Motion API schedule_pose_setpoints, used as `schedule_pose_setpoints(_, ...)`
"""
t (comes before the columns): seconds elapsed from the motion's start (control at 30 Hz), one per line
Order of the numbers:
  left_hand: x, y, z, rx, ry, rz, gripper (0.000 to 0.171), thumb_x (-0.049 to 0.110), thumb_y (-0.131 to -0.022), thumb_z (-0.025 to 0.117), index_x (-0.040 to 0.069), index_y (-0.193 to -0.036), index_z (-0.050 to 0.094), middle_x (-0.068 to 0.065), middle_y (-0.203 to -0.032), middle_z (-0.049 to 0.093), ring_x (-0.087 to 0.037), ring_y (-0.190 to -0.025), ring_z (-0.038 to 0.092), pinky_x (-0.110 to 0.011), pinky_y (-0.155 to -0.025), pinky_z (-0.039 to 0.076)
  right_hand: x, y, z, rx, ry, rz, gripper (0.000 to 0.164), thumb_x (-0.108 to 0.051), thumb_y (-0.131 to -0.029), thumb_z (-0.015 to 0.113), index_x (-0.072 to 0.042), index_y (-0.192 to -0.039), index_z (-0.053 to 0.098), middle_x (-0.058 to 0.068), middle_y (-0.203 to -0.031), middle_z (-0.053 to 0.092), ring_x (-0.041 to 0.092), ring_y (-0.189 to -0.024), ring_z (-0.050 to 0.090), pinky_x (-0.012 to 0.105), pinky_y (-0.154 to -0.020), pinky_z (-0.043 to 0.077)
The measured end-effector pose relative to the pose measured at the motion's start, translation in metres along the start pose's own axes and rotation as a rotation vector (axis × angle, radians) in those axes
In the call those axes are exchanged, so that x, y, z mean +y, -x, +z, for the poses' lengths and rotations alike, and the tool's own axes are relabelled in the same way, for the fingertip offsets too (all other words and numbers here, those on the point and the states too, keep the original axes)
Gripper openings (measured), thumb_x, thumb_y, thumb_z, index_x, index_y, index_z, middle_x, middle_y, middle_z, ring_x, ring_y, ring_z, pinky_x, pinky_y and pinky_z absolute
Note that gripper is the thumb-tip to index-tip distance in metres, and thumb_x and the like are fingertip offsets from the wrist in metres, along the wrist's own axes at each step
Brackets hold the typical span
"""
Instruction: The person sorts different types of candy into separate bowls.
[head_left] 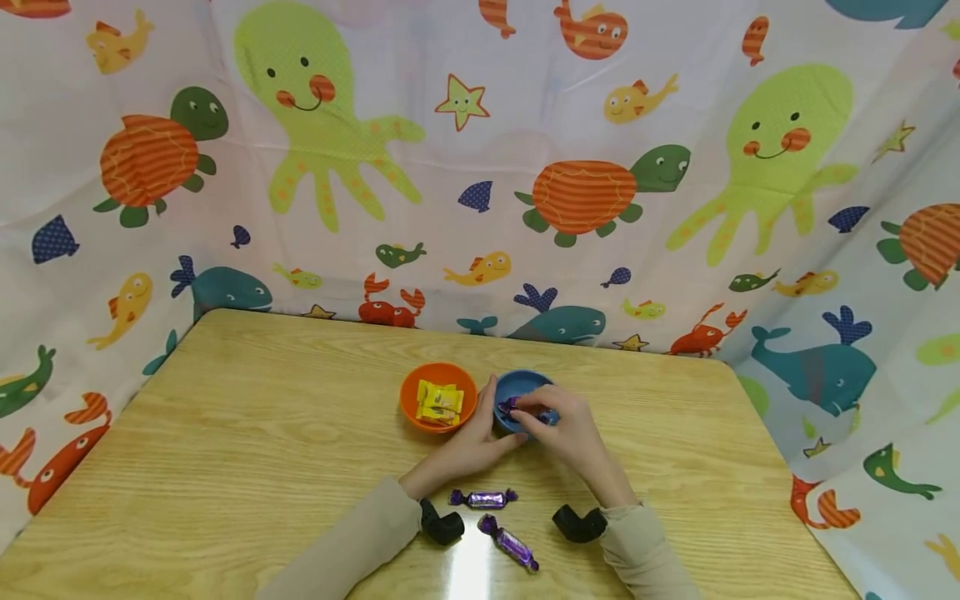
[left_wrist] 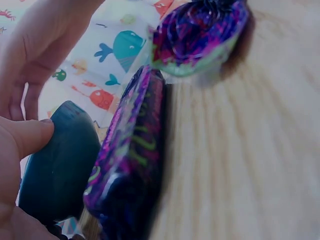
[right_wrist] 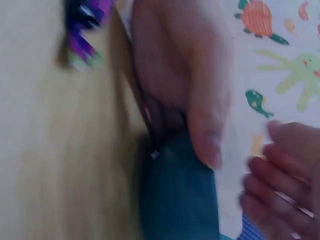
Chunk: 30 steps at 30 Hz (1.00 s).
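Note:
A blue bowl (head_left: 517, 379) stands on the table with purple-wrapped candies inside. My left hand (head_left: 474, 437) holds it at the left side, thumb along the front and fingers along the wall; in the left wrist view the thumb touches the bowl (left_wrist: 62, 165). Over the bowl, my right hand (head_left: 562, 421) pinches a purple-wrapped candy (head_left: 507, 407) between thumb and fingers. In the right wrist view this candy is out of sight and the right hand (right_wrist: 295, 175) is blurred. Two more purple candies, one crosswise (head_left: 486, 499) and one slanted (head_left: 512, 546), lie on the table between my forearms.
Left of the blue bowl stands an orange bowl (head_left: 408, 400) with several yellow-wrapped candies (head_left: 439, 402). The wooden table (head_left: 285, 433) ends at a curtain (head_left: 450, 233) printed with sea animals. Black wrist mounts (head_left: 441, 527) sit near both sleeves.

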<state>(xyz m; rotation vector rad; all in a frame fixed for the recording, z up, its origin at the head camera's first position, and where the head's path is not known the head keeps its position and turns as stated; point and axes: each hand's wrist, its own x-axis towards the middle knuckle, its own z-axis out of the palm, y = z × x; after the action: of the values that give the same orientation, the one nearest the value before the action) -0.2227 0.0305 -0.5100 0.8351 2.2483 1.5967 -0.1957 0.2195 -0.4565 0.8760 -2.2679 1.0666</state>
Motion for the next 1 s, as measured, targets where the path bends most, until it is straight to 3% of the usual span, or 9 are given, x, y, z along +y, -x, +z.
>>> schedule_pose_setpoints(0.13, 0.0, 0.0, -0.001, -0.006, 0.011, 0.006, 0.108, 0.054, -0.094, 0.061, 0.01, -0.158, -0.014, -0.014, -0.164, -0.009, -0.028, -0.15, -0.003, -0.051, -0.119, 0.013, -0.007, 0.01, 0.003, 0.083, -0.094, -0.107, 0.016, 0.005, -0.077, 0.08, -0.006, -0.088, 0.076, 0.005, -0.083, 0.073, 0.016, -0.075, 0.067, 0.026, -0.067, 0.055)
schedule_pose_setpoints(0.23, 0.0, 0.0, -0.001, -0.006, 0.015, 0.004, 0.107, 0.052, -0.094, 0.061, 0.009, -0.158, -0.013, -0.014, -0.164, -0.009, -0.028, -0.15, -0.004, -0.05, -0.119, 0.012, -0.012, 0.02, 0.006, 0.08, -0.169, -0.131, 0.017, 0.007, -0.077, 0.08, -0.005, -0.088, 0.075, 0.008, -0.082, 0.072, 0.018, -0.075, 0.067, 0.026, -0.067, 0.055)
schedule_pose_setpoints(0.5, 0.002, 0.001, 0.0, 0.009, -0.007, -0.02, 0.1, 0.035, -0.097, 0.063, 0.01, -0.158, -0.012, -0.014, -0.164, -0.009, -0.028, -0.15, -0.003, -0.051, -0.119, 0.011, -0.041, 0.035, 0.009, -0.039, -0.32, -0.121, 0.024, 0.018, -0.072, 0.077, 0.002, -0.088, 0.072, 0.014, -0.082, 0.071, 0.021, -0.073, 0.068, 0.03, -0.066, 0.058)
schedule_pose_setpoints(0.6, 0.001, 0.0, 0.0, 0.018, -0.007, -0.027, 0.1, 0.035, -0.097, 0.063, 0.009, -0.158, -0.011, -0.015, -0.165, -0.008, -0.029, -0.151, -0.001, -0.052, -0.119, 0.012, -0.049, 0.038, 0.012, -0.085, -0.321, -0.132, 0.026, 0.019, -0.07, 0.078, 0.004, -0.091, 0.072, 0.015, -0.084, 0.071, 0.023, -0.075, 0.068, 0.031, -0.068, 0.058)
schedule_pose_setpoints(0.83, 0.003, 0.0, 0.0, 0.023, 0.001, -0.042, 0.1, 0.034, -0.097, 0.064, 0.01, -0.159, -0.011, -0.015, -0.165, -0.006, -0.028, -0.151, 0.0, -0.05, -0.119, 0.011, -0.055, 0.045, 0.019, -0.261, -0.269, 0.007, 0.027, 0.006, -0.074, 0.082, 0.002, -0.1, 0.073, 0.013, -0.096, 0.073, 0.022, -0.093, 0.068, 0.031, -0.087, 0.053)
schedule_pose_setpoints(1.0, 0.005, -0.001, 0.0, 0.017, 0.007, -0.049, 0.1, 0.034, -0.097, 0.064, 0.011, -0.159, -0.011, -0.014, -0.165, -0.007, -0.027, -0.151, 0.0, -0.05, -0.119, 0.011, -0.05, 0.049, 0.024, -0.303, -0.284, -0.033, 0.028, 0.006, -0.073, 0.083, 0.001, -0.099, 0.073, 0.014, -0.096, 0.071, 0.026, -0.092, 0.066, 0.032, -0.086, 0.053)
